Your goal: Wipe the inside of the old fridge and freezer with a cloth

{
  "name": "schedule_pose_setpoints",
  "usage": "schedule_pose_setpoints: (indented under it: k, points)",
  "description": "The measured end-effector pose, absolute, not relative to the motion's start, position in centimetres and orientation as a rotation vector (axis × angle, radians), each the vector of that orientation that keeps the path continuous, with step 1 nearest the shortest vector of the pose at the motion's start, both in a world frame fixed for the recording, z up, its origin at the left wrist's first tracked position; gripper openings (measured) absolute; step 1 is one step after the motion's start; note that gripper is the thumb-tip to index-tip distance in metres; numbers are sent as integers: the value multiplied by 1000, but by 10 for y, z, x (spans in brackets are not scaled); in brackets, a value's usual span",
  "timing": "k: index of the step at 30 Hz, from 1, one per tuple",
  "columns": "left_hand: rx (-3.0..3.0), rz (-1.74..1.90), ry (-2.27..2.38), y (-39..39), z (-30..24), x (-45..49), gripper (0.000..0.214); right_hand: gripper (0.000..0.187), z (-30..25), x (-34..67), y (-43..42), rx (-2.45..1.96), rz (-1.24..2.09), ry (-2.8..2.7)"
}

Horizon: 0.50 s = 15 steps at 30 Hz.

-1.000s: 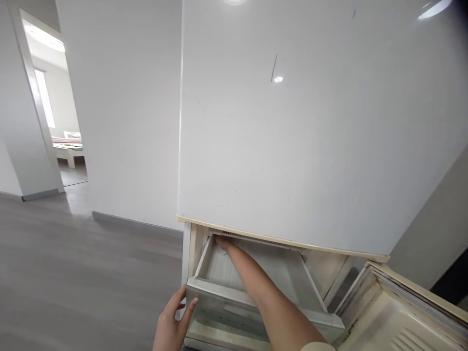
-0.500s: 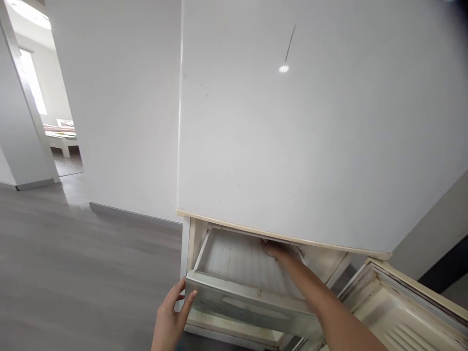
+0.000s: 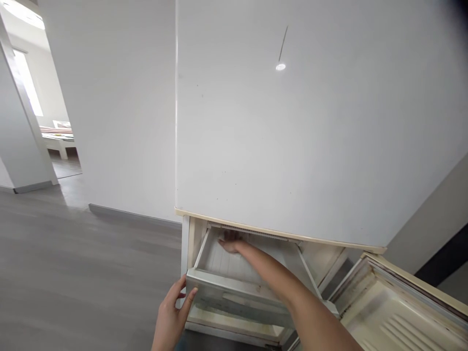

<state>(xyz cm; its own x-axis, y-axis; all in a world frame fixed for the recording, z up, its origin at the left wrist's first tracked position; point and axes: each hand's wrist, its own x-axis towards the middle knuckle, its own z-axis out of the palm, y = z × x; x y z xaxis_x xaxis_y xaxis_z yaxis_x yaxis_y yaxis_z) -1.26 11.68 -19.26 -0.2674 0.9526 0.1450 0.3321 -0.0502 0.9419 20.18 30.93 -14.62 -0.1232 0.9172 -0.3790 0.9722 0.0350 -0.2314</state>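
My left hand (image 3: 172, 307) grips the left front corner of a pulled-out freezer drawer (image 3: 256, 288), thumb on the clear front panel and fingers around the side. My right hand (image 3: 231, 243) reaches over the front panel, deep into the drawer. It lies low at the back left, near the ribbed white floor of the drawer. Its fingers are partly in shadow and blurred, so whether they hold anything does not show.
The upper white fridge door (image 3: 278, 136) fills the space above the drawer. At the lower right the lower fridge door (image 3: 398, 312) hangs open, its inner side stained. A wall (image 3: 120, 107) and grey floor (image 3: 91, 282) lie to the left.
My right hand has moved left across the back of the drawer, from its right half to its left side. My left hand keeps its hold on the corner.
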Motion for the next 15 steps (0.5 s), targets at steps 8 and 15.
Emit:
schedule_pose_setpoints:
  k: [8, 15]
  points:
    - [1395, 1342, 1623, 118, -192, -14, 62, 62, -136, 188, 297, 1703, -691, 2310]
    - [1361, 1334, 1621, 119, -195, -15, 65, 69, -134, 267, 274, 1862, -561, 2077]
